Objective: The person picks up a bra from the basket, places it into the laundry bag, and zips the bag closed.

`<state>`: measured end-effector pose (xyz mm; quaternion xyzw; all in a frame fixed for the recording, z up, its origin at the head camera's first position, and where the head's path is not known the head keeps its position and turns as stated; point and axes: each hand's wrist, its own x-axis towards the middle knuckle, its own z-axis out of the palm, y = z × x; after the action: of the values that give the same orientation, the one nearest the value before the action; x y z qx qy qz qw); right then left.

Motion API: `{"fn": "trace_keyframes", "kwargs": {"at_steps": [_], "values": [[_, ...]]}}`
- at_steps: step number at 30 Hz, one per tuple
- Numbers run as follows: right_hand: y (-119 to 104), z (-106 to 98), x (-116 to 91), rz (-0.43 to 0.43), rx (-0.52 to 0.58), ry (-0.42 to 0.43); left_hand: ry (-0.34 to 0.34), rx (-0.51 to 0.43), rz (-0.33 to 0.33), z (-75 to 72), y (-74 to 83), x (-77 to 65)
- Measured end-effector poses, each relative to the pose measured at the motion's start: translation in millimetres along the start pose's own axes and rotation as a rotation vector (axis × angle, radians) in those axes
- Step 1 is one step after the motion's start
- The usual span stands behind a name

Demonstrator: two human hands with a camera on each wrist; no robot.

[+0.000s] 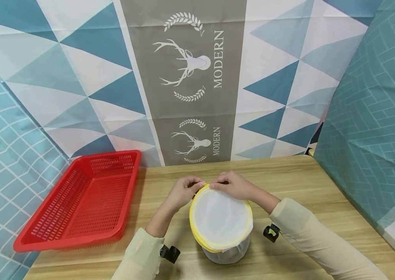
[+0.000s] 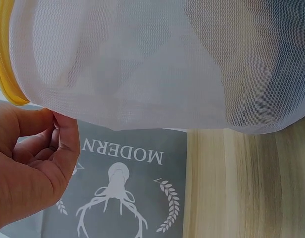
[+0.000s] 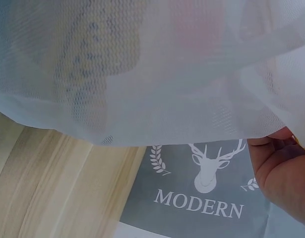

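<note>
Mesh bag (image 1: 222, 223), long axis near-upright, top (image 1: 221, 214) up; hands (image 1: 182, 191) (image 1: 234, 186) pinch rim (image 1: 192, 221).

Both arms (image 1: 323, 239) reach forward and inward, left hand (image 1: 182, 193) and right hand (image 1: 235, 186) each pinching, close together.

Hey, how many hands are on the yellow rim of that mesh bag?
2: the left hand and, just to its right, the right hand, both at the far edge of the yellow rim. No others show.
</note>
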<state>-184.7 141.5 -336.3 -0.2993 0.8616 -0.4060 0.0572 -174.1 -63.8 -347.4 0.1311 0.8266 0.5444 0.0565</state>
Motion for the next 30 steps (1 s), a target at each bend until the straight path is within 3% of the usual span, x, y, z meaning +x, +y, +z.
{"fn": "trace_keyframes", "kwargs": {"at_steps": [14, 30], "values": [[0.3, -1.4, -3.1, 0.001, -0.011, 0.029, -0.015, -0.034, 0.003, 0.5, -2.0, 1.3], [-0.7, -1.0, -0.8, 0.004, -0.007, -0.046, -0.04, -0.027, -0.01, 3.0, 0.4, 0.7]]}}
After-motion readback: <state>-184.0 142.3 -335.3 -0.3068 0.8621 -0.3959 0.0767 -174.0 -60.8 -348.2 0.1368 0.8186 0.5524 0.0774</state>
